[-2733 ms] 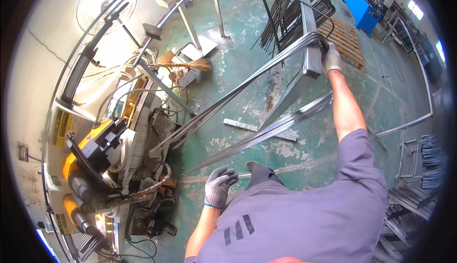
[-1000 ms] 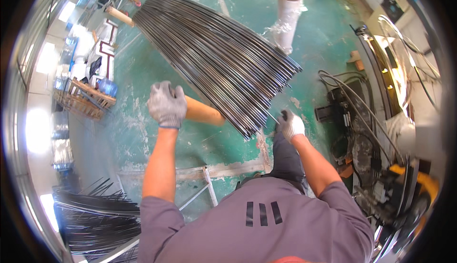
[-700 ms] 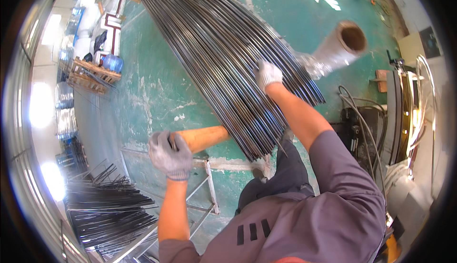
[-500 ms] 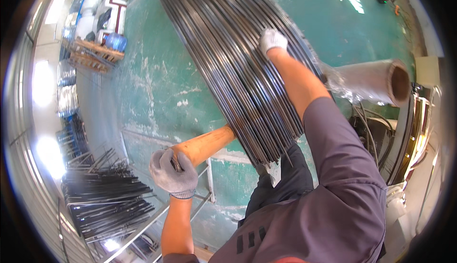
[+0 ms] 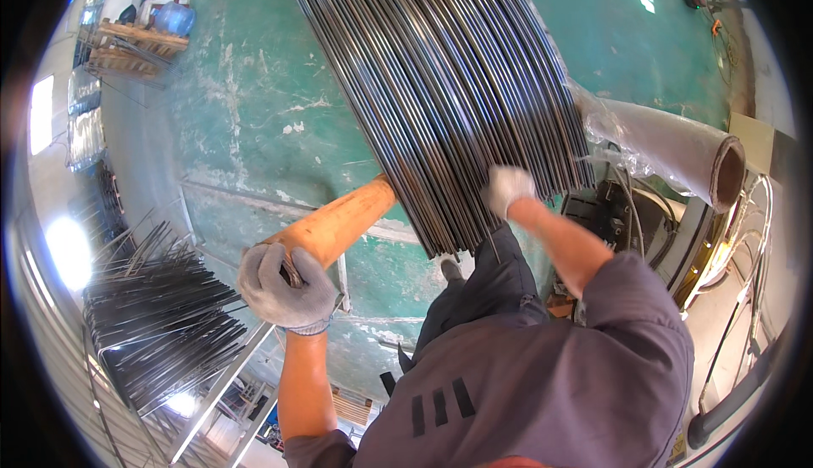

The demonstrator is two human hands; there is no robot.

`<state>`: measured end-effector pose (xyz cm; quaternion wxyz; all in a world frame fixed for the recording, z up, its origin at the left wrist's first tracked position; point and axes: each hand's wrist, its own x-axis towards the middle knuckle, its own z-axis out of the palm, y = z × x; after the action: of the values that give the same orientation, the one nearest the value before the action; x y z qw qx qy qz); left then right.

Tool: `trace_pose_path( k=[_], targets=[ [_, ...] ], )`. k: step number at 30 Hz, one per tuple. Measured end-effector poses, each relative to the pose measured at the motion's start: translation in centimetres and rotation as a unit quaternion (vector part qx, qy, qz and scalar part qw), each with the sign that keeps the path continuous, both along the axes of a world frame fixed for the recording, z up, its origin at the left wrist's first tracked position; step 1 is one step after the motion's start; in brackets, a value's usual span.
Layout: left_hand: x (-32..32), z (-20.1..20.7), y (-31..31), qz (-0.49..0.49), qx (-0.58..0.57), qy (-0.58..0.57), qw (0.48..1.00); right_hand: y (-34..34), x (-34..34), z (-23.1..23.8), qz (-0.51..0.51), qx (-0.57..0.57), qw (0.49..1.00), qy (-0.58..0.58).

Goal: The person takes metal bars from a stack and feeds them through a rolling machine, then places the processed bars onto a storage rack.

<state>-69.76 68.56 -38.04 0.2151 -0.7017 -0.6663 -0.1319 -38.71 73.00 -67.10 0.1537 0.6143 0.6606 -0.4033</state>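
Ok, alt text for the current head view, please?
A gloved right hand is at the near end of a wide row of metal rods; the gloved left hand, curled, is by the end of a tan tube.

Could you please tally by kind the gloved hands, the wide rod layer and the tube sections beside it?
Gloved hands: 2, left hand and right hand
Rod layer: 1
Tube sections: 2, brown tube section and plastic-wrapped tube section
Total: 5

Metalworking shop: scuffed green floor (image 5: 254,142), long metal rods (image 5: 449,87), stacked dark bars (image 5: 161,324), wooden pallet (image 5: 140,41), trailing cables (image 5: 630,207).
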Motion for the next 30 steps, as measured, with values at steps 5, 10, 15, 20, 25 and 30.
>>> trace_pose_path(
  k=[5,10,15,20,25,30],
  targets=[
    [-0.1,0.3,0.2,-0.009,-0.030,-0.058,0.998,-7.3,-2.1,2.7,-0.158,0.182,0.970,-0.013],
    [0.5,0.2,0.1,-0.023,0.029,-0.023,0.999,-4.9,-6.0,1.9,-0.270,0.196,0.938,-0.091],
    [0.3,0.4,-0.5,-0.003,0.014,-0.053,0.999,-7.8,-6.8,0.5,-0.239,0.122,0.963,-0.038],
    [0.6,0.6,-0.1,-0.019,0.041,-0.062,0.997,-8.5,-5.6,-1.3,-0.226,0.032,0.974,0.002],
    [-0.1,0.9,-0.5,-0.051,0.033,-0.064,0.996,-8.2,-1.7,0.4,-0.319,-0.042,0.912,0.255],
    [-0.6,1.1,-1.3,-0.081,0.055,-0.064,0.993,-8.6,0.0,3.6,-0.437,-0.162,0.787,0.406]
  ],
)
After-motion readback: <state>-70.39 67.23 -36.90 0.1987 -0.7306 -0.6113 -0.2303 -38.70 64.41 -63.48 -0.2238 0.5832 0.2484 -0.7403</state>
